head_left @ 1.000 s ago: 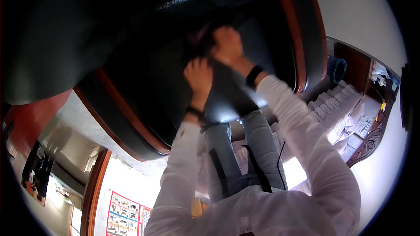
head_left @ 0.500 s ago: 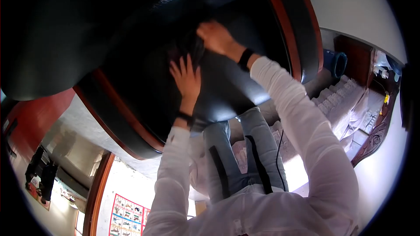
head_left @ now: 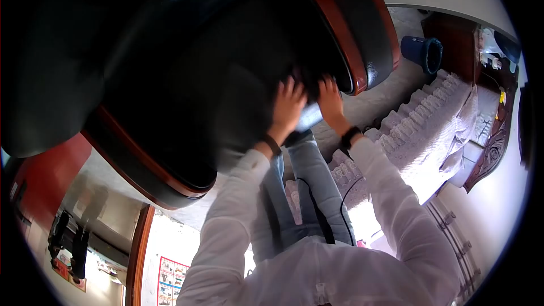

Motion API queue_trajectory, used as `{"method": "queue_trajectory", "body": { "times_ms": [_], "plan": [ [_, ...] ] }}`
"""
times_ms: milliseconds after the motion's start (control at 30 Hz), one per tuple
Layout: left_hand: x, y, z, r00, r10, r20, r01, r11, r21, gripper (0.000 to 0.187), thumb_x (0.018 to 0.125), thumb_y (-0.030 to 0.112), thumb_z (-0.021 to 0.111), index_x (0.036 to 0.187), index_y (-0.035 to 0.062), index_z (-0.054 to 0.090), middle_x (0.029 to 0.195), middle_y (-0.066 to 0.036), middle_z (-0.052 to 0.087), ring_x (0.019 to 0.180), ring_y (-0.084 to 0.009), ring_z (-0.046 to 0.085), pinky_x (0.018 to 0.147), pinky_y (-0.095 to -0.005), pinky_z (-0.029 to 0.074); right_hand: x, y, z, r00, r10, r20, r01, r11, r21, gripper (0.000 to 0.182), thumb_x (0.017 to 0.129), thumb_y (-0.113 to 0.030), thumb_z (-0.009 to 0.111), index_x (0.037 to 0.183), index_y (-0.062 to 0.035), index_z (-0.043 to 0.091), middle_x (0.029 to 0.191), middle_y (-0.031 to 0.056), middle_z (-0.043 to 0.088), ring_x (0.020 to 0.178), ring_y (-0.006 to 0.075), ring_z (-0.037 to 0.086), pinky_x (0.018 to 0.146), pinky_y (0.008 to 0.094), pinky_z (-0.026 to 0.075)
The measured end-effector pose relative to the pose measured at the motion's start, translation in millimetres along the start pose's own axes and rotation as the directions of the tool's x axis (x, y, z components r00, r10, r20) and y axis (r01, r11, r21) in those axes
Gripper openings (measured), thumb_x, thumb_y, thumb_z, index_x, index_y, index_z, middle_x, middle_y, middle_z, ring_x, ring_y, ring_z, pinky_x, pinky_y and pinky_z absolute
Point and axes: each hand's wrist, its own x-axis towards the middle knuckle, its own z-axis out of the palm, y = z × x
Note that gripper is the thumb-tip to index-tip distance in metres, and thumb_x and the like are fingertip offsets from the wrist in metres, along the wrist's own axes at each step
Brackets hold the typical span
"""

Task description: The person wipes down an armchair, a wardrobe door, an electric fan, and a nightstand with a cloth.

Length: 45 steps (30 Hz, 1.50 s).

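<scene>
A black armchair with a leather-like seat (head_left: 226, 79) and reddish-brown wood trim fills the upper part of the view. My left hand (head_left: 290, 105) lies near the seat's front right, fingers stretched out and a little blurred, by a dark cloth (head_left: 306, 75). Close beside it, my right hand (head_left: 330, 101) grips the cloth near the inner side of the right armrest (head_left: 362, 28). The cloth is hard to tell from the black seat, and its edges are lost in shadow.
A blue bin (head_left: 422, 52) stands right of the armchair. Beyond my right arm is a bed with a lace-edged pale cover (head_left: 422, 119) and a carved wooden headboard (head_left: 496, 141). A wood-framed doorway (head_left: 140, 255) is at lower left, with a wall chart (head_left: 171, 280) near it.
Both hands have moved right and towards me across the seat, the cloth going with them. They are now side by side. The view has shifted, bringing the right armrest nearer the hands.
</scene>
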Motion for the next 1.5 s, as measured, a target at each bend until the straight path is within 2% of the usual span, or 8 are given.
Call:
{"method": "queue_trajectory", "body": {
  "times_ms": [233, 433, 533, 700, 767, 933, 1100, 1500],
  "plan": [
    [-55, 52, 61, 0.930, 0.349, 0.117, -0.325, 0.928, -0.184, 0.034, 0.089, 0.019, 0.051, 0.120, 0.0146, 0.063, 0.130, -0.005, 0.058, 0.133, -0.0282, 0.041, 0.112, -0.0494, 0.028, -127, 59, -5, 0.884, 0.289, 0.368, -0.369, 0.915, 0.166, 0.034, 0.078, -0.008, 0.059, 0.110, -0.0056, 0.048, 0.111, 0.0155, 0.052, 0.101, 0.0387, 0.056, 0.083, 0.0479, 0.050],
    [-26, 22, -30, 0.991, -0.116, -0.062, 0.045, 0.743, -0.668, 0.031, 0.087, 0.007, 0.056, 0.117, 0.0071, 0.059, 0.112, -0.013, 0.064, 0.100, -0.0329, 0.061, 0.087, -0.0424, 0.049, -29, -7, -94, 0.985, 0.123, -0.120, -0.056, 0.889, 0.454, 0.042, 0.074, -0.012, 0.065, 0.114, -0.0046, 0.054, 0.113, 0.0165, 0.053, 0.100, 0.0377, 0.056, 0.086, 0.0453, 0.048],
    [2, 1, -84, 0.873, -0.357, -0.333, 0.081, 0.779, -0.622, 0.035, 0.089, 0.000, 0.051, 0.123, 0.0032, 0.057, 0.122, -0.018, 0.060, 0.110, -0.0361, 0.058, 0.092, -0.0426, 0.046, 69, -50, -135, 0.935, -0.068, -0.347, 0.195, 0.918, 0.346, 0.047, 0.074, -0.009, 0.063, 0.120, -0.0059, 0.054, 0.120, 0.0137, 0.054, 0.108, 0.0342, 0.054, 0.094, 0.0419, 0.045],
    [75, -82, -95, 0.790, -0.300, -0.534, 0.181, 0.947, -0.265, 0.043, 0.090, 0.002, 0.052, 0.133, 0.0029, 0.049, 0.138, -0.021, 0.049, 0.128, -0.0387, 0.046, 0.108, -0.0472, 0.034, 237, -117, -101, 0.829, -0.297, -0.474, 0.354, 0.934, 0.034, 0.041, 0.072, -0.006, 0.064, 0.114, -0.0060, 0.061, 0.116, 0.0118, 0.057, 0.106, 0.0305, 0.057, 0.090, 0.0385, 0.050],
    [99, -113, -87, 0.831, -0.346, -0.436, 0.314, 0.938, -0.145, 0.049, 0.088, 0.005, 0.055, 0.136, 0.0104, 0.047, 0.146, -0.017, 0.042, 0.136, -0.0369, 0.037, 0.112, -0.0544, 0.027, 282, -132, -85, 0.947, -0.242, -0.212, 0.208, 0.963, -0.170, 0.028, 0.072, -0.010, 0.066, 0.100, -0.0048, 0.065, 0.105, 0.0100, 0.059, 0.102, 0.0267, 0.059, 0.086, 0.0373, 0.053],
    [104, -110, -70, 0.896, -0.277, -0.347, 0.305, 0.952, 0.028, 0.055, 0.082, 0.008, 0.063, 0.135, 0.0139, 0.050, 0.147, -0.015, 0.041, 0.138, -0.0372, 0.032, 0.112, -0.0585, 0.023, 276, -119, -54, 0.912, -0.305, -0.275, 0.186, 0.903, -0.387, 0.020, 0.075, -0.015, 0.065, 0.092, -0.0047, 0.067, 0.100, 0.0099, 0.060, 0.095, 0.0249, 0.060, 0.078, 0.0347, 0.051],
    [77, -64, -51, 0.975, -0.129, -0.182, 0.121, 0.991, -0.051, 0.027, 0.080, 0.007, 0.059, 0.106, 0.0065, 0.067, 0.126, -0.014, 0.057, 0.130, -0.0344, 0.043, 0.109, -0.0568, 0.029, 208, -98, -57, 0.976, -0.216, 0.022, 0.191, 0.809, -0.556, 0.019, 0.074, -0.013, 0.064, 0.091, -0.0056, 0.070, 0.096, 0.0119, 0.063, 0.090, 0.0249, 0.061, 0.071, 0.0354, 0.048],
    [-90, 32, 67, 0.896, 0.405, 0.182, -0.374, 0.909, -0.183, 0.037, 0.089, 0.019, 0.049, 0.124, 0.0192, 0.061, 0.135, -0.006, 0.054, 0.129, -0.0239, 0.044, 0.111, -0.0470, 0.028, -74, 19, -5, 0.802, 0.105, 0.587, 0.057, 0.966, -0.252, 0.024, 0.070, -0.022, 0.069, 0.090, -0.0089, 0.071, 0.089, 0.0122, 0.068, 0.082, 0.0283, 0.067, 0.070, 0.0395, 0.055]
  ]
}}
